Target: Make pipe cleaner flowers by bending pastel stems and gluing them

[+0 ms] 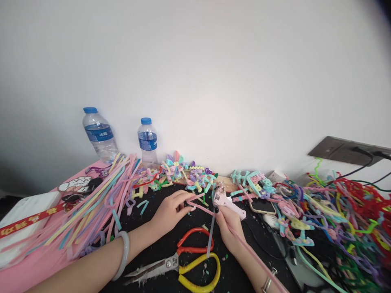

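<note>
Pink pipe cleaner [201,208], one: bent, between the hands above the black surface [152,253]. Left hand [171,209]: pinching the bend. Right hand [229,228]: fingers closed on the strand, beside the glue gun [222,200]. Step, judged: shaping; next calls for steady fingertips. Scissors [169,263]: nearer the wearer.

The bottom edge cuts off the pink strip [255,257]; the right hand [229,224] partly hides the pale tool [226,202].
</note>
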A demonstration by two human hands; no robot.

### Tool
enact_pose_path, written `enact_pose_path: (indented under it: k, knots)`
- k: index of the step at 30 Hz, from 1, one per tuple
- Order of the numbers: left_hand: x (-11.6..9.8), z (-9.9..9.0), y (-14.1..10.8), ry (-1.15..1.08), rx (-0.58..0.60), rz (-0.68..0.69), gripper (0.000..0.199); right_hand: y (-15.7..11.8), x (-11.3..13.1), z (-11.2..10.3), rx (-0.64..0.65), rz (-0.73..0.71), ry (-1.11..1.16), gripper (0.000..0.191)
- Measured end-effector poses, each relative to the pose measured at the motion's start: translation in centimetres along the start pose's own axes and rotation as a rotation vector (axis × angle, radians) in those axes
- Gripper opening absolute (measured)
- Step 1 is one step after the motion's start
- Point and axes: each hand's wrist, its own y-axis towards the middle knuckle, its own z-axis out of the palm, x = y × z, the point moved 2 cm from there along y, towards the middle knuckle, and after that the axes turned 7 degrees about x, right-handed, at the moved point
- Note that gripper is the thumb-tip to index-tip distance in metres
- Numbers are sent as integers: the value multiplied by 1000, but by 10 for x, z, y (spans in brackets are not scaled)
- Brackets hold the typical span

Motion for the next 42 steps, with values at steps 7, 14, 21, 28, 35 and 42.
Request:
enact_pose_path:
  k: [7,14,21,28,35,42]
  knots:
    - [-1,0,-1,65,0,54,29,-1,3,0,30,-24,23,31]
    - [1,-1,-1,31,-11,62,22,0,4,0,38,-32,12,31]
    - [-1,-1,0,19,7,90,19,-1,3,-1,27,-30,-2,32]
    - [0,0,1,10,29,108,17,-2,-2,0,-8,-21,-34,33]
    - [-3,0,1,-1,63,100,17,0,-3,0,-40,-17,-24,34]
    - [-5,1,0,-23,80,82,17,-1,-3,-2,-51,-10,-7,32]
